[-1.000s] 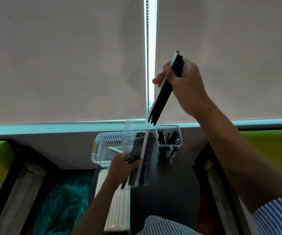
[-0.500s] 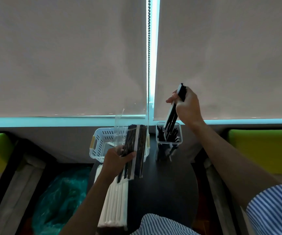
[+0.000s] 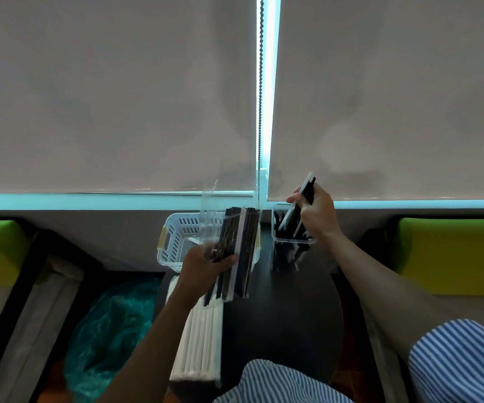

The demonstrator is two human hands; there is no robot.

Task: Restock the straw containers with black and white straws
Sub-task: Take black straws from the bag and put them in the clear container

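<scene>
So the right hand [image 3: 316, 216] is wrapped around a small bunch of black straws [image 3: 300, 205], one white among them, their lower ends down inside the clear cup [image 3: 293, 248] right under it. That cup already has black straws in it. Left hand [image 3: 203, 269] grips a clear pack [image 3: 239, 251] of black straws, tilted, with the white basket [image 3: 176, 239] just behind it. Below that hand, a pack of white straws [image 3: 201, 338] lies on the dark table [image 3: 287, 315].

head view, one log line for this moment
right hand: lowering straws into cup | left hand: holding pack
</scene>
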